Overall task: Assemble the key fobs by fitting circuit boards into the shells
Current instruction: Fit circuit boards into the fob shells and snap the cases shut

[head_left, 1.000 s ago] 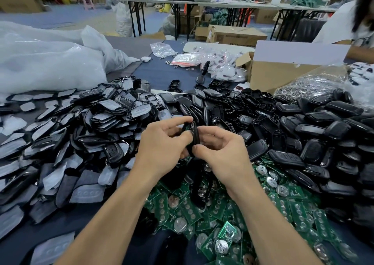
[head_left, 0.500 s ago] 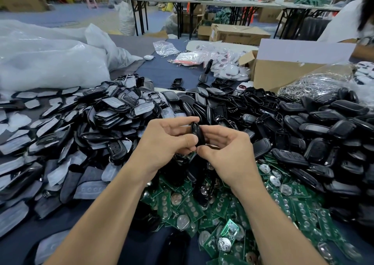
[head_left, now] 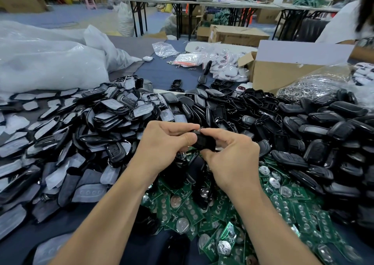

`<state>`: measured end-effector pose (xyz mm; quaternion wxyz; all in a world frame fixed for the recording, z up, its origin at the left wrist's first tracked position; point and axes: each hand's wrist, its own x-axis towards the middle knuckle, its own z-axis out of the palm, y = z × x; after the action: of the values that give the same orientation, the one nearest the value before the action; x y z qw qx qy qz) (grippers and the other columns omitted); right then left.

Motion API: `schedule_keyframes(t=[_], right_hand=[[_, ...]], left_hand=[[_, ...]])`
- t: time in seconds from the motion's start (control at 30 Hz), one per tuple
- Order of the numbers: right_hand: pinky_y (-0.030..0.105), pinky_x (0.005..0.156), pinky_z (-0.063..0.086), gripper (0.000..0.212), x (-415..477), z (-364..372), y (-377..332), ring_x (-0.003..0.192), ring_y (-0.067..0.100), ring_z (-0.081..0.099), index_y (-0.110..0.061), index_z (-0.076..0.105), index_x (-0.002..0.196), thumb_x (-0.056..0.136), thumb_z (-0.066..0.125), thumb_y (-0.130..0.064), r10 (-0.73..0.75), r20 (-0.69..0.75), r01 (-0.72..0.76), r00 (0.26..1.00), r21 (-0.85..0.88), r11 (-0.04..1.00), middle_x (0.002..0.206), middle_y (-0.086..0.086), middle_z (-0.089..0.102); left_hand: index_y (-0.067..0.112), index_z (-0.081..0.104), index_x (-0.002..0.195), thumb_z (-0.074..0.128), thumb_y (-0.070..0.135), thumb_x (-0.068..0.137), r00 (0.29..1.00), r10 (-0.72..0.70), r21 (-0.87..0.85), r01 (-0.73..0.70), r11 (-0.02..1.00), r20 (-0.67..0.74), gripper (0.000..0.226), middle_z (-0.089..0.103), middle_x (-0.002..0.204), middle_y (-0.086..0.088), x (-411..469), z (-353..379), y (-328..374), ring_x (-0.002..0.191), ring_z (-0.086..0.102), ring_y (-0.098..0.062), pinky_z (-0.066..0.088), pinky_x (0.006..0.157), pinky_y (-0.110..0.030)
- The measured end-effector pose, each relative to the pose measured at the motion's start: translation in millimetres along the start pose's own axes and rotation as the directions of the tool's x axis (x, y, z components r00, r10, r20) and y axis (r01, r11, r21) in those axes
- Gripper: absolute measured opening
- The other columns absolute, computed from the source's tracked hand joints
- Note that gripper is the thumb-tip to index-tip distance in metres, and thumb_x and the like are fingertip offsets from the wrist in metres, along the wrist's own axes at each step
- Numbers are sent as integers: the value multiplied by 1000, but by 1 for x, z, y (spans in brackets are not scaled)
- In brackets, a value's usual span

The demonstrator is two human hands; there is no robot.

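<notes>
Black key fob (head_left: 203,142) at centre, pinched between both hands. Left hand (head_left: 162,143) grips its 9 o'clock end, right hand (head_left: 232,159) its 3 o'clock end. Green circuit boards (head_left: 283,204) heaped at 5 o'clock, black shells (head_left: 323,123) at 2 o'clock.

shell heaps (head_left: 315,131) left and right, circuit boards (head_left: 283,202) below, bare cloth (head_left: 162,72) beyond

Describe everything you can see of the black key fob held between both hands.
The key fob is a small, rounded black shell, glossy like plastic. A silvery bit shows at its far end. It is held above the green circuit boards, pinched between the left hand and the right hand, which hide much of it; its inside cannot be seen.
</notes>
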<state>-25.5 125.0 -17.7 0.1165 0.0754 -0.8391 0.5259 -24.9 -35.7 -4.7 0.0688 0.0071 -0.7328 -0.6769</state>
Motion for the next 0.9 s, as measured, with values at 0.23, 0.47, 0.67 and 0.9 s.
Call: schedule_keyframes(t=[0.23, 0.47, 0.67, 0.9], right_hand=[[26, 81, 60, 51, -2, 0, 0, 58, -11, 50, -35, 79, 115, 78, 79, 0, -32, -1, 31, 999, -119, 992, 101, -17, 76], [-1, 97, 40, 52, -2, -1, 0, 110, -13, 55, -32, 79, 116, 77, 78, 1, -110, 12, 111, 994, -145, 983, 116, -16, 74], [23, 95, 56, 51, -1, -1, -3, 90, -9, 59, -34, 79, 115, 75, 79, -2, -98, -9, 96, 995, -137, 986, 107, -28, 71], [26, 98, 54, 57, -1, 0, -3, 99, -1, 65, -37, 78, 118, 77, 73, 2, -148, 33, 151, 988, -148, 977, 116, -16, 74]], left_hand=[[36, 85, 78, 76, 4, 91, 996, -8, 16, 10, 1000, -90, 35, 81, 79, -2, 1, 7, -5, 74, 78, -15, 62, 67, -24], [36, 85, 76, 77, 2, 89, 989, 20, 44, -14, 999, -144, 37, 80, 76, -2, 3, 5, -7, 74, 79, -21, 64, 68, -30], [33, 86, 84, 77, 15, 93, 994, -46, -14, 45, 999, -104, 22, 81, 83, -3, 0, 11, -8, 77, 77, -16, 63, 68, -27], [36, 84, 78, 74, 7, 95, 993, -2, -10, 1, 1000, -115, 35, 81, 82, 0, -2, 17, -6, 83, 79, -18, 61, 65, -22]])
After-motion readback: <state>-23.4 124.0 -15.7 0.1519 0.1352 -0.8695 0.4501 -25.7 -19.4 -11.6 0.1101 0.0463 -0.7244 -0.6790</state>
